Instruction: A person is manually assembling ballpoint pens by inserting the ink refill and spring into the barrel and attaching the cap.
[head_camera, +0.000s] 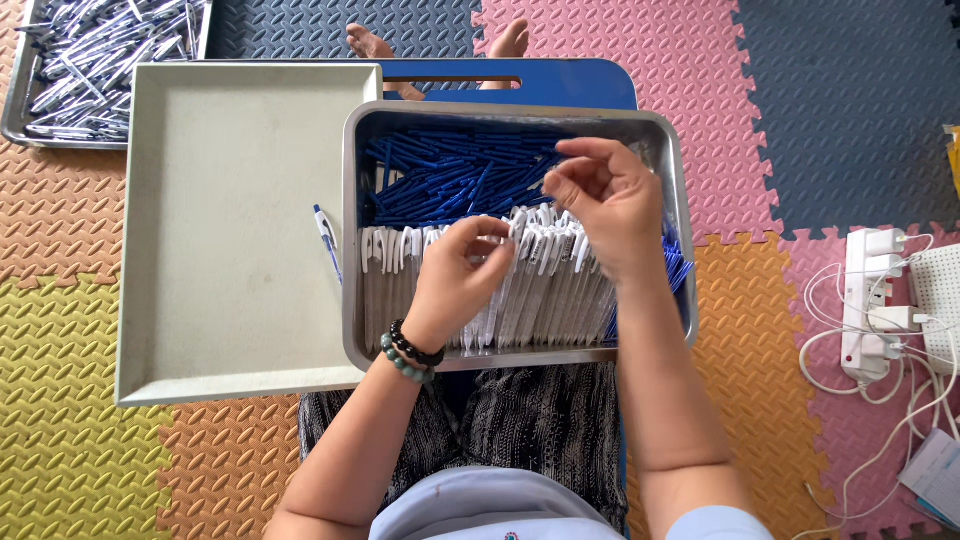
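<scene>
Nearest the lap, the left hand pinches one white pen barrel out of the packed row in the steel tray, fingers narrow around it. Just beyond, the right hand hovers with fingers loosely curled, apparently empty, above the blue refills piled at the far end. Leftward, one finished pen lies in the beige tray, apart from the parts.

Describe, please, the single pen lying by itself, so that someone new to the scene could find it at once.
Start at the big pale square tray left of the metal tray of pen parts. Near its right edge lies a lone pen, white with a blue tip. It alone is assembled and apart from any pile.
</scene>
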